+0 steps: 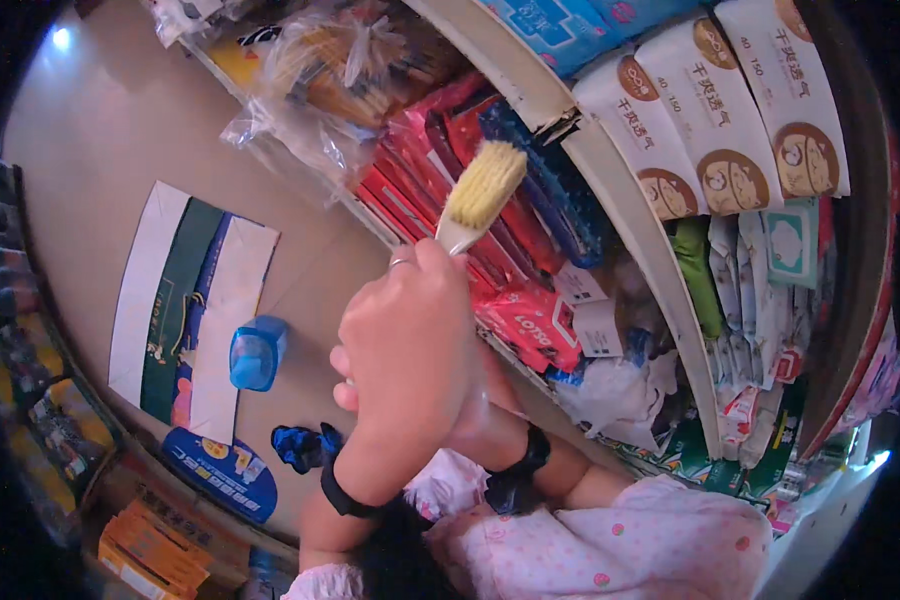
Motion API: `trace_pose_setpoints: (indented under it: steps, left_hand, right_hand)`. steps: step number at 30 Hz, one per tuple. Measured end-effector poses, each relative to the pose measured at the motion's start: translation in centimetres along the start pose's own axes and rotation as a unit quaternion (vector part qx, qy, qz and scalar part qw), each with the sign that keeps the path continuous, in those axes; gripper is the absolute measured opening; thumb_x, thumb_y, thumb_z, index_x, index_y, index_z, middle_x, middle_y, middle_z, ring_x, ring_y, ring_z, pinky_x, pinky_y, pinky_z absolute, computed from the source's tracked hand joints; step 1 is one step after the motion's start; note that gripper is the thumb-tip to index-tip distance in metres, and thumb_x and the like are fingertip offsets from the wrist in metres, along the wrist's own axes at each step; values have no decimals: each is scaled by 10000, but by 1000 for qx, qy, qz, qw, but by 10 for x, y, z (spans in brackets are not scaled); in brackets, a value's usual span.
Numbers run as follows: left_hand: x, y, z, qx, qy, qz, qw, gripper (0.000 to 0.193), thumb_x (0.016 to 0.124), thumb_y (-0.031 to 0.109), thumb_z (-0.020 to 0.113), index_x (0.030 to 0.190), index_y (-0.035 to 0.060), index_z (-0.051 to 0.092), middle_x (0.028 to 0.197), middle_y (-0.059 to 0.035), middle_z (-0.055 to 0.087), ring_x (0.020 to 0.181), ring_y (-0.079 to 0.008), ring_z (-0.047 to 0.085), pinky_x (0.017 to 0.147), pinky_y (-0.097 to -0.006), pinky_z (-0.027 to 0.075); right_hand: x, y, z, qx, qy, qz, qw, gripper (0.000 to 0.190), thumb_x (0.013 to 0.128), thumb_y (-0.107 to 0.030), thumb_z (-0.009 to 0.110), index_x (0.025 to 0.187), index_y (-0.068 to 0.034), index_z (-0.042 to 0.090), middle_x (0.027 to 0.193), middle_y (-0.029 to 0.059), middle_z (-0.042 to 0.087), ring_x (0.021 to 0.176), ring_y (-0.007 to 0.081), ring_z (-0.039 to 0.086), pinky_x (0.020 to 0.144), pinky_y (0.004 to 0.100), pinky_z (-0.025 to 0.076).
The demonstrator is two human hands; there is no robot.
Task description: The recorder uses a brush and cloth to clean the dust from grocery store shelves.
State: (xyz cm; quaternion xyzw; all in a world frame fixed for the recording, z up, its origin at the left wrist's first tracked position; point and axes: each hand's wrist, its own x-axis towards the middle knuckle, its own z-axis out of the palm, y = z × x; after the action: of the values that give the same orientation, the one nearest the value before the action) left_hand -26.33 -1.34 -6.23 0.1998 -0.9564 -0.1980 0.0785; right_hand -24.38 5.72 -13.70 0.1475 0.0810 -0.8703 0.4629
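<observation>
My left hand (407,330) is in the middle of the view, closed around the pale handle of a bristle brush (486,191). The brush head points up and away from me, and its yellowish bristles face the shelves. A ring sits on one finger, and a black band circles the left wrist. My right hand (471,427) comes in from the right and crosses behind the left one. Most of it is hidden, so its grip is unclear. Curled fingertips show at the left edge of the joined hands. The right wrist also wears a black band.
Shelving on the right holds red packets (435,195), white tissue packs (720,127) and clear plastic bags (322,67). On the floor at left are paper bags (229,300), a blue plastic container (259,352) and a blue oval board (221,472). Orange boxes (150,555) stand lower left.
</observation>
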Motion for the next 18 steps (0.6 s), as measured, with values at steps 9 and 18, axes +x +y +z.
trace_pose_setpoints:
  steps: [9,18]
  left_hand:
    - [-28,-21,33,-197,-71,11,978,204,869,210,472,792,28,524,669,-165,559,636,-345,570,541,-417,443]
    - [-28,36,75,-674,-165,35,719,180,871,167,508,930,0,542,793,-53,608,742,-140,561,628,-264,451]
  right_hand:
    - [-40,3,-2,-236,248,-61,938,308,912,-260,407,1147,-61,417,978,21,499,901,121,488,740,283,425]
    - [-106,-67,-1,-686,245,-271,630,306,876,-135,497,1162,-54,422,1053,96,539,895,230,548,746,333,445]
